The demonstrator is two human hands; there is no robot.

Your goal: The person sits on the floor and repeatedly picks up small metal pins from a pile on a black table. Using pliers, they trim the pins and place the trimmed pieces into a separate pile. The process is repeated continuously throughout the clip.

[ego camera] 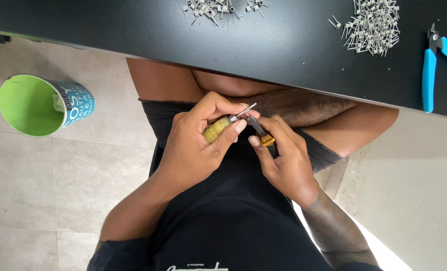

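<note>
Left hand grips yellow-handled tool, tip up-right; right hand grips dark tool, tip up-left.

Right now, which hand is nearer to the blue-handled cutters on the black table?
Right. The right hand is below and left of the blue-handled cutters; the left hand is farther left.
</note>
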